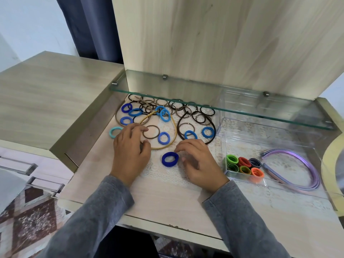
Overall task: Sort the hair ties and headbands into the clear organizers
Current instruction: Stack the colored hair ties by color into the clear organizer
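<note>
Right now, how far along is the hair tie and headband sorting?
Done: coloured fabric ties sit in the small clear box, purple headbands in the large clear bin. In hand: right hand hovers by a dark blue fabric tie. Left: loose blue, brown, black ties, gold headband.

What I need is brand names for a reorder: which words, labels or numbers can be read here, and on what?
None: no words, labels or numbers show on the hair ties, the headbands, the clear boxes or the glass shelf.
</note>
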